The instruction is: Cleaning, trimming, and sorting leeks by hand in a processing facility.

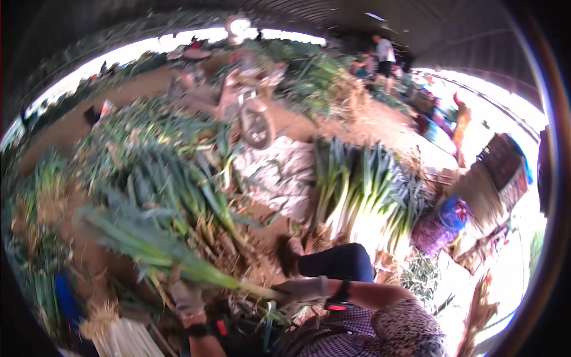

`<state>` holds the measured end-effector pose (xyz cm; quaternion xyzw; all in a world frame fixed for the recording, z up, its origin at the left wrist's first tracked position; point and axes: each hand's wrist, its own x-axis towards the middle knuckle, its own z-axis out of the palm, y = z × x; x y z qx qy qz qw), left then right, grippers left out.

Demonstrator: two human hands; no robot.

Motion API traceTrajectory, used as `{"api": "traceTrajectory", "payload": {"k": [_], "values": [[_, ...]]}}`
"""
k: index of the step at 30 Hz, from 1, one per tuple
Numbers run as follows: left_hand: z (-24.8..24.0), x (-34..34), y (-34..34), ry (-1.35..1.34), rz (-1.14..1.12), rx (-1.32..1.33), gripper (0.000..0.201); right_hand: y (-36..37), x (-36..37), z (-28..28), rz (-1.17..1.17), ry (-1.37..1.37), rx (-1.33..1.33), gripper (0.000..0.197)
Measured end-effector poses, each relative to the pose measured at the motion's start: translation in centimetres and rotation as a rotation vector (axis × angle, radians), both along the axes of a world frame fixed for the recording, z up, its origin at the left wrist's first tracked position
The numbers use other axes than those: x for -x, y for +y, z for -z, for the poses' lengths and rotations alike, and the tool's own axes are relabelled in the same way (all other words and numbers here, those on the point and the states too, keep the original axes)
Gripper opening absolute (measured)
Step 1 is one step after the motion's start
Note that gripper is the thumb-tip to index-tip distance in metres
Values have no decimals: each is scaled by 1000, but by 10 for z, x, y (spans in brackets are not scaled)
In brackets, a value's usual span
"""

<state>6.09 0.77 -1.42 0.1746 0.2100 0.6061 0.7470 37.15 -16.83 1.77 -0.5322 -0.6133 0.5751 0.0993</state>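
Holding one long leek (196,266) slantwise in front of the body, we are keeping its pale lower end in the gloved right hand (303,290), with the fingers closing around the stalk. The green leaves of this leek are extending toward the left and away from us, and their far tips are blurring. We are positioning the gloved left hand (187,298) just beneath the leafy section, near some yellowing leaves (157,284); we are not managing to tell whether its fingers are spreading or pinching, because the picture is blurring there. On each wrist we are wearing a dark band with a red part.

Beyond the left hand, we are seeing a heap of leeks (169,181) lying on the brown soil. At lower left, a bundle of pale stalks (125,338) is pointing its bushy roots away from us, near a blue object (63,293). Ahead of our bent knee (345,262), a row of leeks (357,199) is lying side by side, its white ends facing us. A pale sheet (276,178) is lying to the left of this row, and a purple mesh sack (433,233) is standing to its right. Farther back, a wheeled vehicle (229,98) is standing, and a person in a white top (385,52) is standing near more greens.
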Motion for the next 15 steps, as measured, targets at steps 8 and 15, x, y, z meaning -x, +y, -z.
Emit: {"api": "traceTrajectory", "payload": {"k": [8, 15], "values": [[39, 35, 4, 77, -152, -53, 40, 140, 171, 70, 492, 1179, 173, 32], [-1, 61, -40, 425, -391, -51, 22, 93, 154, 108, 169, -138, -414, 35]]}}
